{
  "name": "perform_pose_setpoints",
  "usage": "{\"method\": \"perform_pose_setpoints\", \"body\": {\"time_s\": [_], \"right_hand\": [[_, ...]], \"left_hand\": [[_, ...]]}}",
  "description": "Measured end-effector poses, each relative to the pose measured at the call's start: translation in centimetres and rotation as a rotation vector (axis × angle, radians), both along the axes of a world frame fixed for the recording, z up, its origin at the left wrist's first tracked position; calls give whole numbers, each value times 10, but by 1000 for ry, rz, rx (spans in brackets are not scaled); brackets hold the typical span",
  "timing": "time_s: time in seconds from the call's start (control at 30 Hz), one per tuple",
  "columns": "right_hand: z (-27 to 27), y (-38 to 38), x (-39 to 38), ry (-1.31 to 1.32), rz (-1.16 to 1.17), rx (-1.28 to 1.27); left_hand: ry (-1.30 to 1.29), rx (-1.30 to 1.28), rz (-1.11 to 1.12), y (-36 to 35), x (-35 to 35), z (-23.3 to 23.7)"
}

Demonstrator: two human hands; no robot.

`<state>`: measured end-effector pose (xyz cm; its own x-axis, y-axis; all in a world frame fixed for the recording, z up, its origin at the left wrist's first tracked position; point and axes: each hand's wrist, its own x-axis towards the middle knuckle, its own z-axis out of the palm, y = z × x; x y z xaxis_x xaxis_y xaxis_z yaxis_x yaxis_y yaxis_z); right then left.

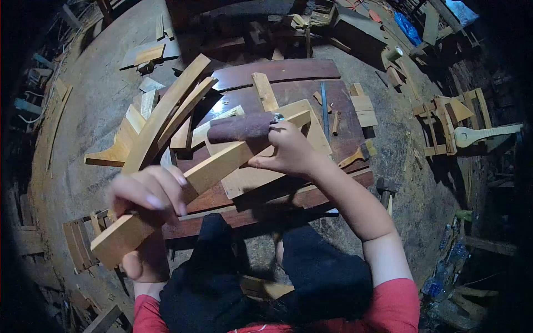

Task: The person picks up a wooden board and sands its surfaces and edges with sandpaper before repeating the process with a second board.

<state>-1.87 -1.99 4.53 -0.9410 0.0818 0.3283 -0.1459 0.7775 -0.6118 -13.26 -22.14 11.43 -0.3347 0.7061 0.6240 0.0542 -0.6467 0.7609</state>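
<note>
A long, pale wooden bar [214, 169] slants across the view in front of me, from lower left to upper right. Its near end sits in my left hand [147, 194], whose blurred fingers curl over it, with the palm below. My right hand [291, 147] is closed near the far end, gripping what looks like a dark brown roll of sandpaper [239, 129]. The roll lies against the bar's upper side, and my thumb is under the bar. Beneath them, a flat pale board [244, 182] lies on the dark red wooden tabletop [302, 72].
Curved wooden pieces [169, 108] are stacked at the tabletop's left. A brush [358, 155] lies at its right edge, near a dark metal strip [325, 111]. A small wooden stool [449, 125] with a pale long-handled object [486, 133] stands further right. Offcuts litter the floor.
</note>
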Motion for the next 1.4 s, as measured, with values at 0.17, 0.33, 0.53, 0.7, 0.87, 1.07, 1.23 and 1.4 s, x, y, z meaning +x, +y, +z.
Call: {"method": "perform_pose_setpoints", "body": {"time_s": [0.17, 0.33, 0.53, 0.7, 0.87, 1.07, 1.23, 1.4], "right_hand": [[10, -5, -6, 249, -132, 216], [14, -11, -21, -29, -149, 249], [52, -58, -23, 191, 244, -286], [46, -52, -9, 177, 254, -581], [-57, 18, 10, 117, -483, -224], [38, -33, -13, -24, -181, -761], [32, -46, -15, 344, 162, -270], [-63, 44, 10, 24, -415, -282]], "left_hand": [[-449, 106, 425, 5, 17, 13], [-473, 191, 274, 1, 10, 16], [-413, 197, 235, -4, 9, 7], [-258, 153, 179, -10, 9, 5], [-272, 149, 184, -14, 7, 2], [-323, 164, 226, -7, 2, 6], [-207, 118, 137, -11, 0, 7], [-281, 166, 158, -14, -6, -3]]}}
